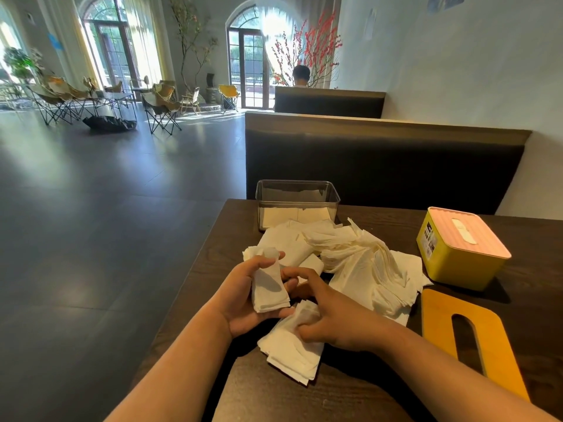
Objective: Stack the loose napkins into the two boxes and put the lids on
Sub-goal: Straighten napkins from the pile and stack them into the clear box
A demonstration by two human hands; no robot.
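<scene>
Mostly crumpled wht napkins [367, 269], thin & loose.

A dark brown wooden table [387, 220] is carrying a heap of loose white paper napkins [365, 269]. Behind the heap, a clear rectangular plastic box [297, 205] is standing. To the heap's right, a yellow plastic box with a pink ribbed lid [457, 251] is sitting. At its near right, a flat orange wooden lid with a slot [475, 339] is lying. Just in front of the heap, a small stack of white napkins [292, 348] is lying.
</scene>
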